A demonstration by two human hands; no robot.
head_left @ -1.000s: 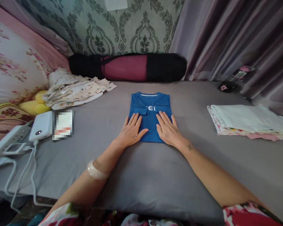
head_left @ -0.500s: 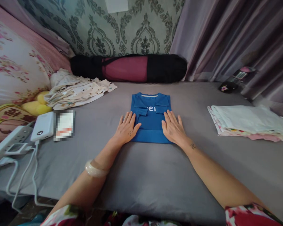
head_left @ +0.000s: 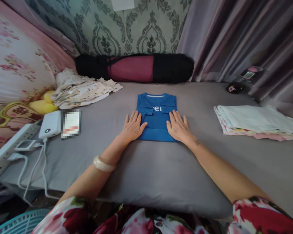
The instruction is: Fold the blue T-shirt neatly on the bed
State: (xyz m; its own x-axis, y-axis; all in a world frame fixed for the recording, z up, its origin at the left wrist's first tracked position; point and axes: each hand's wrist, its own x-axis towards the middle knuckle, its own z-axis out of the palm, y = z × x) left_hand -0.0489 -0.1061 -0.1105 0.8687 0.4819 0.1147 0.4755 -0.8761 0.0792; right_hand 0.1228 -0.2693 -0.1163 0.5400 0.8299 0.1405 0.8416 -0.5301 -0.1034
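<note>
The blue shirt [head_left: 157, 123] lies folded on the grey sheet, between the left hand [head_left: 133, 127] and the right hand [head_left: 178, 128], which rest flat and apart on its side edges. It looks light, soft and floppy, best taken from beneath both sides.

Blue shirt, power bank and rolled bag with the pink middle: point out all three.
Blue shirt [head_left: 156, 123]: head view, front of the body below the lettering.
Power bank [head_left: 50, 122]: head view, white upper face.
Rolled bag [head_left: 134, 69]: head view, pink middle section.
</note>
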